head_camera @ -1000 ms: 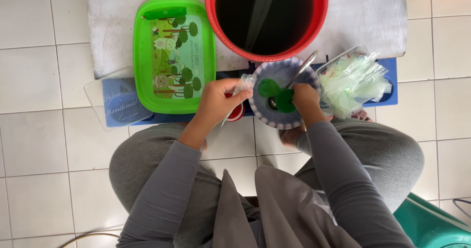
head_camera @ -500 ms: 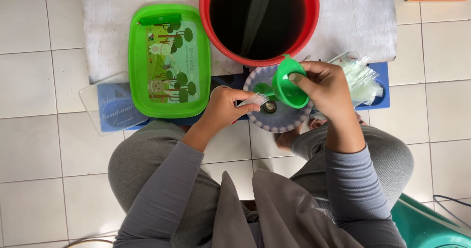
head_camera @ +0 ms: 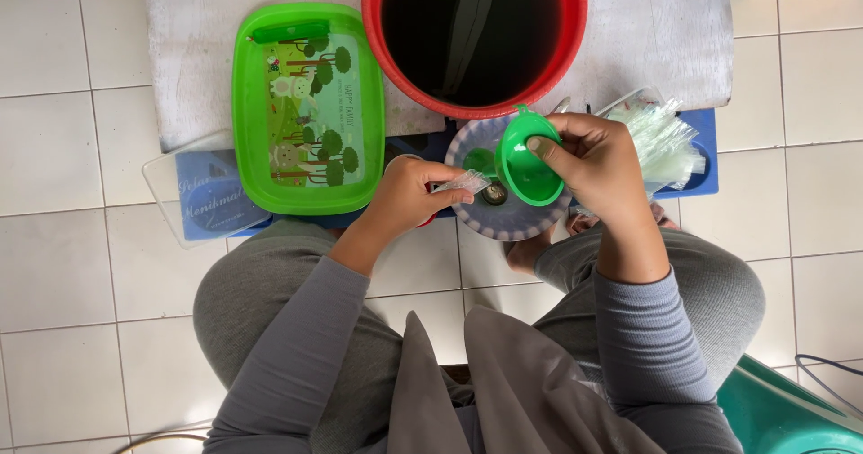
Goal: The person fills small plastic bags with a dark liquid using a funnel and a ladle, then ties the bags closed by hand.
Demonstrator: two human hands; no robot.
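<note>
Right hand (head_camera: 600, 162) pinching the green funnel (head_camera: 529, 159) over the patterned plate (head_camera: 503, 222), left hand (head_camera: 409, 193) just beside it closed on a small clear bag (head_camera: 464, 182), we should seat the spout squarely into the bag's mouth.

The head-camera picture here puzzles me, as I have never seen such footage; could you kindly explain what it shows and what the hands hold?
The camera sits on a person's head and looks straight down, so you see their own arms, lap and the tiled floor in front of them. There is no machine, only two bare hands. The right hand grips a small green funnel over a round, pale bowl with a frilled rim. The left hand pinches a small clear plastic bag beside the funnel. Beyond them stand a red bucket of dark liquid and a green tray with a cartoon picture. At the right lies a heap of clear plastic bags.
</note>
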